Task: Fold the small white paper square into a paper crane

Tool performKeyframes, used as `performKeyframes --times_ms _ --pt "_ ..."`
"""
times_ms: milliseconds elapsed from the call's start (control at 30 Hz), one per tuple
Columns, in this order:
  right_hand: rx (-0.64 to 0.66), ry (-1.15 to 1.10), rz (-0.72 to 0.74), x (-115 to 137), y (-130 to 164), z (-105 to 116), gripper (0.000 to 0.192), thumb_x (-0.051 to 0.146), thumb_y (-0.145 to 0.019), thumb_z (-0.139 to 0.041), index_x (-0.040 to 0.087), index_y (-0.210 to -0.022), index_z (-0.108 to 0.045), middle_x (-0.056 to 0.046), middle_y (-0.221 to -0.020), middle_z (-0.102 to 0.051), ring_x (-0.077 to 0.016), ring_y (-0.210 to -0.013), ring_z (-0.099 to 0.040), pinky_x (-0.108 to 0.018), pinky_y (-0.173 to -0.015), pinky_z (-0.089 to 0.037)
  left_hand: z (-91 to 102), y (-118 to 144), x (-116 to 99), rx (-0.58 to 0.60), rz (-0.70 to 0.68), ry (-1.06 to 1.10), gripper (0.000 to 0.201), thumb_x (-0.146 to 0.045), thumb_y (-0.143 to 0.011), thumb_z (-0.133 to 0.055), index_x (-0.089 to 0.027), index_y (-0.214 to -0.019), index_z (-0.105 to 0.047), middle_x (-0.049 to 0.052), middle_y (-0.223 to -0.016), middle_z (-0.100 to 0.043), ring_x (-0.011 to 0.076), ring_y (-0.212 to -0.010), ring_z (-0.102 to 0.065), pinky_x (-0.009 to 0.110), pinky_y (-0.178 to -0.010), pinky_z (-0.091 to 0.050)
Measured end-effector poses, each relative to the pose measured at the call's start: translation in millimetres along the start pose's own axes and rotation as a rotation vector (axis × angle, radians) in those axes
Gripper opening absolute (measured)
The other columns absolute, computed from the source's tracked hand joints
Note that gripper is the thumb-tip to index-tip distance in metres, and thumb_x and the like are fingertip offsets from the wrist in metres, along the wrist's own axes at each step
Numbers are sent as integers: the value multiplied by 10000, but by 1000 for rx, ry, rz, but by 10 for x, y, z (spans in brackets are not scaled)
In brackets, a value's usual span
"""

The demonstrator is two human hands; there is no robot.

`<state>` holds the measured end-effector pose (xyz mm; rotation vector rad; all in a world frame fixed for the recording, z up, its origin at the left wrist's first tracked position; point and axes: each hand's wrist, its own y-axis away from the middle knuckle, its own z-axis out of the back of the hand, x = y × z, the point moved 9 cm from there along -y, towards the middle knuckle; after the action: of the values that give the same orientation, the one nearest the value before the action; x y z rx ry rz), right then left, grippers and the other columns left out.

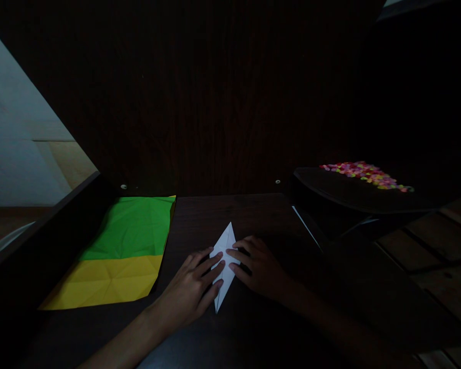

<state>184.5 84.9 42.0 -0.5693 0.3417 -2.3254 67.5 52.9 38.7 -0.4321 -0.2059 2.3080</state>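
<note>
Left hand [192, 287] and right hand [259, 269], loosely spread, touch lower-centre paper [226, 272], apparently mid-crease; next likely calls for even pressure.

White paper [226, 274] partly beneath fingers [214, 270]

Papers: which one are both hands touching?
The white paper, folded into a narrow diamond: the left hand and right hand rest on it. The green paper and yellow paper lie apart to its left, untouched.
</note>
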Motion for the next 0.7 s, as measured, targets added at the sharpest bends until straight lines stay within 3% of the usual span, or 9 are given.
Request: performKeyframes --times_ms 267,433,700 --pt "-7 47 101 76 58 -31 432 433 -865 -649 208 -1234 -634 -130 -1172 -593 -282 -1060 -501 -472 -895 -445 55 3 29 -72 25 -18 428 -282 -929 -563 -203 -1349 -545 94 -1330 -616 328 -1278 -485 528 -967 -496" --pt "36 47 119 85 52 -47 472 457 -878 -629 190 -1267 -613 -144 -1211 -578 -291 -1098 -486 -477 -919 -432 126 32 220 -187 175 -68 414 -307 -932 -543 -125 -1303 -568 145 -1341 -593 338 -1254 -496 533 -970 -499" --pt "122 45 114 97 42 -71 509 481 -910 -573 181 -1322 -570 -151 -1262 -567 -304 -1151 -459 -490 -951 -416 128 50 366 -203 251 -77 321 -178 -914 -480 -119 -1178 -654 137 -1282 -635 340 -1221 -512 551 -959 -505"
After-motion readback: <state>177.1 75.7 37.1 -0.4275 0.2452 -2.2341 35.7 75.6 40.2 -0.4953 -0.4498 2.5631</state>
